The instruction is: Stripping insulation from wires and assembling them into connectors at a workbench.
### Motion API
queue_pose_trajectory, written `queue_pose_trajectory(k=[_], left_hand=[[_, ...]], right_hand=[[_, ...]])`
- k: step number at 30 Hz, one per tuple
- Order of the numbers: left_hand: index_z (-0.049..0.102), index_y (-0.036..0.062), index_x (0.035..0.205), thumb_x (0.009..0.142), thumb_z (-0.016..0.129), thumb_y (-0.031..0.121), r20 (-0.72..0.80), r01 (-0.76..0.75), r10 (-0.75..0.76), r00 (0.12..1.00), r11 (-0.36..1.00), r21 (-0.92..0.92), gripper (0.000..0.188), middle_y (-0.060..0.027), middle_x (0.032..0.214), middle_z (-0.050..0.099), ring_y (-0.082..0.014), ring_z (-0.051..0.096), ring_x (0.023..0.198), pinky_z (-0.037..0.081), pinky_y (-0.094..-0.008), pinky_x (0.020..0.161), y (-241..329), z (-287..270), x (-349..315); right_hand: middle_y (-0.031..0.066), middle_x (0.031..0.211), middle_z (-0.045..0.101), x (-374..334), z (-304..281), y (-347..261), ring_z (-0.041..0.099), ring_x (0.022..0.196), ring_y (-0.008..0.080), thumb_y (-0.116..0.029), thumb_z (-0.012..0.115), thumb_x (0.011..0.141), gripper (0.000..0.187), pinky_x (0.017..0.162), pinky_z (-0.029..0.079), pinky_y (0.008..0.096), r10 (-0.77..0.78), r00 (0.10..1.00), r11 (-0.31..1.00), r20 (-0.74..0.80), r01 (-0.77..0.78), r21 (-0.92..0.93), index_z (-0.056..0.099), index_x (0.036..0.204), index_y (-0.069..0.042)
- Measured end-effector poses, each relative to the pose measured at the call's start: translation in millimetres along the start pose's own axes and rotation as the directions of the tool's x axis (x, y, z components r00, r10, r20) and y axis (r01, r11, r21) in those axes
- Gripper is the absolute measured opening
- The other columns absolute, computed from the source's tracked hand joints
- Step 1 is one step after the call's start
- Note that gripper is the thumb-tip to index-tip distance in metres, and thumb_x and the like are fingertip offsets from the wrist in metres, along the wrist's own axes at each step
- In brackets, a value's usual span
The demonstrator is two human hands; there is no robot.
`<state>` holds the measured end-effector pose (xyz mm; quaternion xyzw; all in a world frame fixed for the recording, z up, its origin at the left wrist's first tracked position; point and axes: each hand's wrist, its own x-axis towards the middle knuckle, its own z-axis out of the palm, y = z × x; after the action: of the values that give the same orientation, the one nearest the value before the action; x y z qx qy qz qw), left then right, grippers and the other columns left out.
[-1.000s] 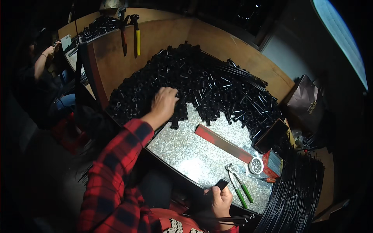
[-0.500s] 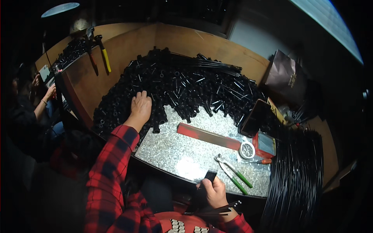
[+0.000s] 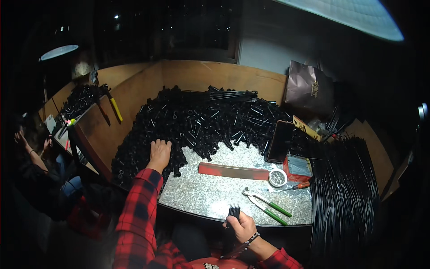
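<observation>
My left hand (image 3: 160, 155) lies palm down on the near left side of a heap of black tubular parts (image 3: 197, 119). Its fingers are slightly bent and apart on the parts, with nothing visible held in them. My right hand (image 3: 243, 227) is closed at the table's near edge around a bundle of thin black rods (image 3: 234, 210), their pale tips fanned side by side above the thumb. Just beyond that hand lie green-handled pincers (image 3: 267, 207), jaws pointing away to the left. A dark strand with pale dots crosses the right wrist, too small to make out.
A worn red flat bar (image 3: 233, 171) lies mid-table. Beside it are a round white tub (image 3: 277, 178), a red box (image 3: 298, 167), a screwdriver (image 3: 301, 185) and a dark phone-like slab (image 3: 281, 141). Long black rods (image 3: 345, 193) hang at the right. Another person (image 3: 38, 166) sits at left.
The whole view has shifted, with the heap now lower in it. My left hand stays on the heap, its fingers a little more spread. My right hand keeps the rods, their tips now more upright.
</observation>
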<state>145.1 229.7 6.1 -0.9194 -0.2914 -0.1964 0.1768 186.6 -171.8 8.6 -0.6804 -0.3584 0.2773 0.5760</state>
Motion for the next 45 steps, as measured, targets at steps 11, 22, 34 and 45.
queue_pose_trajectory(k=[11, 22, 34, 45], left_hand=[[0.054, 0.0007, 0.092, 0.078, 0.058, -0.004, -0.383, -0.078, -0.212, 0.899, 0.784, -0.616, 0.015, -0.0152, 0.094, 0.051, -0.0303, 0.058, 0.077, 0.048, -0.0377, 0.067, 37, -58, -30], [0.046, 0.0044, 0.119, 0.088, 0.053, -0.001, 0.502, 0.282, -0.069, 0.862, -0.757, -0.589, 0.033, -0.0085, 0.099, 0.057, -0.0135, 0.059, 0.079, 0.048, -0.0248, 0.072, 132, -135, -146], [0.042, 0.0059, 0.126, 0.096, 0.046, 0.009, 0.47, 0.322, 0.051, 0.881, -0.793, -0.517, 0.03, -0.0094, 0.104, 0.058, -0.0151, 0.059, 0.086, 0.048, -0.0267, 0.078, 157, -148, -153], [0.043, 0.0024, 0.127, 0.096, 0.046, 0.008, 0.424, 0.346, 0.102, 0.9, -0.759, -0.552, 0.032, -0.014, 0.104, 0.062, -0.0167, 0.062, 0.093, 0.049, -0.0291, 0.085, 160, -149, -150]], right_hand=[[0.0048, 0.074, 0.065, 1, 5, 6, 0.06, 0.069, 0.0102, -0.02, 0.055, 0.093, 0.022, 0.064, 0.048, 0.0255, 0.004, 1.0, 0.996, 0.02, -0.006, 0.084, 0.059, 0.089, 0.0], [0.0053, 0.073, 0.066, 3, 3, 7, 0.06, 0.067, 0.0099, -0.016, 0.053, 0.092, 0.02, 0.063, 0.049, 0.0247, 0.047, 0.999, 0.995, -0.001, -0.047, 0.09, 0.061, 0.085, 0.001], [0.004, 0.08, 0.066, 0, 3, -4, 0.059, 0.072, 0.0078, -0.018, 0.053, 0.095, 0.019, 0.065, 0.047, 0.0221, 0.077, 0.994, 0.987, 0.076, -0.087, 0.135, 0.06, 0.093, -0.001], [0.0026, 0.075, 0.064, 3, 10, -13, 0.056, 0.069, 0.0073, -0.018, 0.055, 0.093, 0.018, 0.063, 0.046, 0.0228, 0.051, 0.996, 0.993, 0.076, -0.059, 0.105, 0.061, 0.089, -0.001]])
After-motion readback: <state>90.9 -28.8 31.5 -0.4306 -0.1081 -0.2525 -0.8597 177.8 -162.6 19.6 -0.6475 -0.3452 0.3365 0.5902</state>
